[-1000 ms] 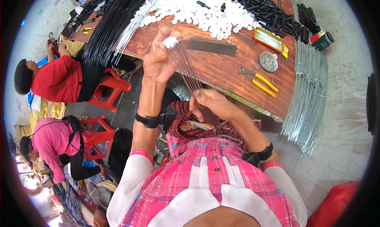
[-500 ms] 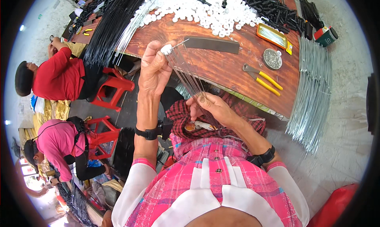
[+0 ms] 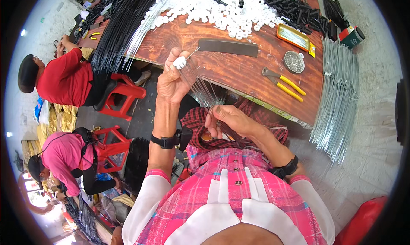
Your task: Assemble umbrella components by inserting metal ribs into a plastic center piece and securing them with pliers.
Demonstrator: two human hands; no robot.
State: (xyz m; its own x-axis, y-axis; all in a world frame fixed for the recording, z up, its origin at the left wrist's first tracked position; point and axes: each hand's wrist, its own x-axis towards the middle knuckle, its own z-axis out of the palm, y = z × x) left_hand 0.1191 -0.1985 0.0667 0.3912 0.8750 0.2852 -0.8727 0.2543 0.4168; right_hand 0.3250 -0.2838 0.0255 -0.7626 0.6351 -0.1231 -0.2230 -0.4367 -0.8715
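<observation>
Since the earlier frame the left hand [image 3: 171, 79] has brought its white cap [image 3: 180, 62] lower, nearer the right hand [image 3: 231, 119]. The right hand closes round thin wires [image 3: 199, 85], which fan up to the cap pinched in the left; a slackened grip on either could let them splay or slip out. Beyond the hands, the worktop [image 3: 239, 73] carries yellow-handled pliers [image 3: 292, 85] rightward and, farther off, heaped white pieces [image 3: 226, 12].

The thin rods [image 3: 200, 86] are partly hidden in the hands [image 3: 234, 119], and the top edge cuts off the white heap [image 3: 209, 10].
</observation>
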